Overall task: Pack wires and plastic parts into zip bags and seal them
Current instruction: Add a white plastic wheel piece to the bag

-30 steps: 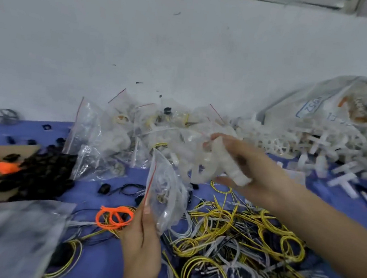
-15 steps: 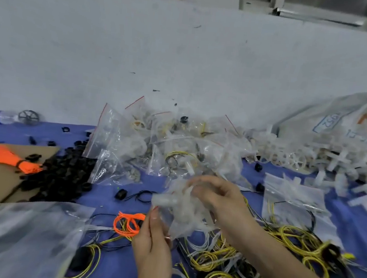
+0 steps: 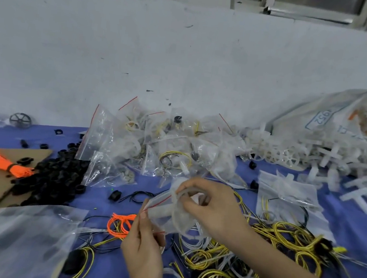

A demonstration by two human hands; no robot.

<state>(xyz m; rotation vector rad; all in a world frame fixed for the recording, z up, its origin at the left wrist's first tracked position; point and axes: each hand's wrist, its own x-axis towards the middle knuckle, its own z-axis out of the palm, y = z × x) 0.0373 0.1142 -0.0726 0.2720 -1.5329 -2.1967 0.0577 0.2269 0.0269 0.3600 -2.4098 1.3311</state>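
While the left hand [image 3: 144, 248] pinches one corner of the small zip bag [image 3: 162, 216] between thumb and forefinger, right at its red-lined mouth, the right hand [image 3: 213, 212] has its fingers curled round a white plastic part [image 3: 173, 205] and holds it at that same mouth. From my seat, watching through the head camera, I see the bag held up between the two hands: just above the left thumb and just to the left of the right fingertips. How much of the part is inside I cannot tell (clear film over pale plastic blurs together here). I judge it partway in, so the step in hand is loading, with sealing not yet begun.

What the next move turns on is the line of the mouth. Its red strip runs from the left thumb up and to the right, toward the right fingertips, so the bag's depth falls away below that line, under the right palm. The right hand is nearer the part and should push it down across the strip. The left hand is nearer the strip's end and is placed to start pinching along it.

Loose yellow wires [image 3: 281, 235] lie under and beyond the right wrist, and a heap of filled bags [image 3: 166, 141] sits beyond both hands.
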